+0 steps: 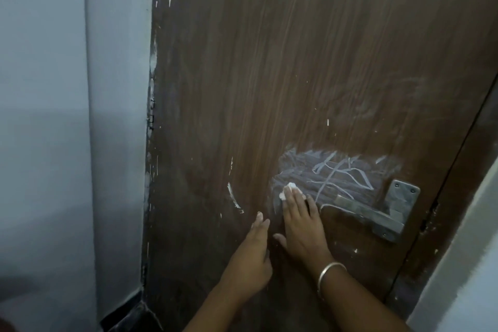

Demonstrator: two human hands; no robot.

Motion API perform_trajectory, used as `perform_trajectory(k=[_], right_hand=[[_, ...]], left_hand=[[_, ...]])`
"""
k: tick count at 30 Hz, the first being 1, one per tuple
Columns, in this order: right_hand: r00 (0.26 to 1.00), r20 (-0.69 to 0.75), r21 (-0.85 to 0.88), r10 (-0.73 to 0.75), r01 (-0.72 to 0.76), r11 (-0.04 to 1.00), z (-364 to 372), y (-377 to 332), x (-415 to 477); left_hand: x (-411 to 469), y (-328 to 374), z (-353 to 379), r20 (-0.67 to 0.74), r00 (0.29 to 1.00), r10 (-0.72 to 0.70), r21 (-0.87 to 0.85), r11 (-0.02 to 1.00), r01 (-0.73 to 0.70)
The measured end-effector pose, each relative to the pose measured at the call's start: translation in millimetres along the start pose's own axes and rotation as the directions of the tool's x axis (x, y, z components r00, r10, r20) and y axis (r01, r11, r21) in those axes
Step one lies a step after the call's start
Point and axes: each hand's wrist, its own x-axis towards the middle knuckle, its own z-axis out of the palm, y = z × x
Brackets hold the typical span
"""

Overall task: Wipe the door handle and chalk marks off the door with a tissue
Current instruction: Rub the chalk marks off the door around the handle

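From the head camera, a brown wood-grain door (269, 62) fills most of the view, with a pale wall (54, 116) to its left. A patch of white chalk marks (336, 175), part scribbled lines and part smeared haze, sits low on the door, just above and to the left of the metal door handle (372, 213). The lever points left from its plate near the door's right edge.

The right hand (299, 221) lies flat against the door at the left edge of the chalk patch. Its fingers are straight and close together, and they press a small white tissue (289, 190) to the wood; the tissue shows past the fingertips. A silver bangle (330, 275) circles that wrist.

The left hand (256, 248) is just beside it, lower and to the left, fingers straight and together, holding nothing. It seems to rest on the door, though the angle makes contact hard to confirm.

A short curved white streak (233, 197) marks the wood left of both hands, and a fainter chalk smudge (390, 100) lies higher up on the right.
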Motion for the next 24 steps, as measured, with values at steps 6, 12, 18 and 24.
perform_trajectory(k=[6,12,18,24], right_hand=[[0.958,0.097,-0.026,-0.271,0.274,0.961,15.8,-5.4,7.6],[0.911,0.138,-0.139,-0.390,0.408,0.903,34.3,-6.8,-12.9],[0.983,-0.042,-0.116,-0.180,0.174,0.978,-5.4,2.2,37.2],[0.908,0.134,-0.138,-0.398,0.415,0.899,17.5,-20.2,23.7]], left_hand=[[2.1,-4.8,-5.3,-0.024,1.000,0.003,-0.004,1.000,-0.003],[-2.2,-9.9,-10.4,-0.024,1.000,-0.014,-0.005,1.000,0.014],[1.5,-13.2,-13.5,-0.039,0.999,0.004,-0.001,1.000,-0.004],[6.5,-15.0,-12.7,-0.051,0.999,-0.013,-0.008,1.000,0.013]])
